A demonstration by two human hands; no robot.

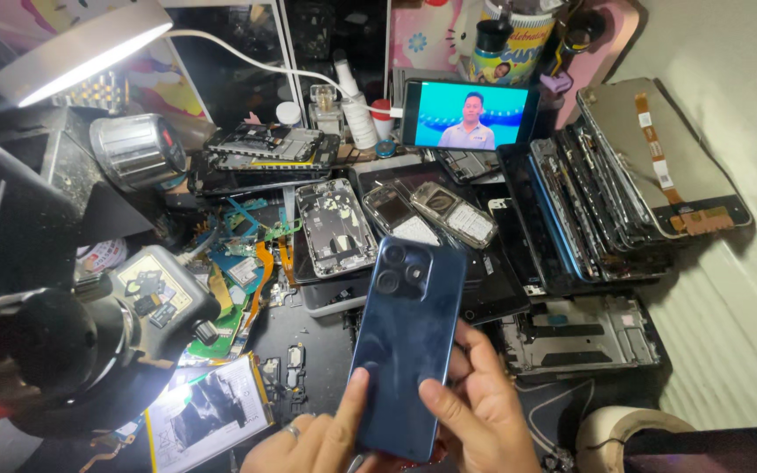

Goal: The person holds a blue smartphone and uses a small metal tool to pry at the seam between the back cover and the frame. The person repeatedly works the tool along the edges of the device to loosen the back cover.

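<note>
Both hands grip a dark blue phone (406, 346), back up, above a cluttered table (326, 350): left hand (313, 438) thumb on its glossy back, right hand (484, 412) clasping its edge. Probably stiff, slippery, fragile; best held by the edges.

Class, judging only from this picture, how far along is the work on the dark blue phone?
Done: the dark blue phone looks closed, its back cover on. In hand: the left hand and right hand hold it back-up, thumbs on the cover. Left: nothing visible shows whether it works; its screen faces away.

Desk lamp (72, 52) glares at upper left (edges bend); microscope (37, 350) perhaps unfocused.
</note>
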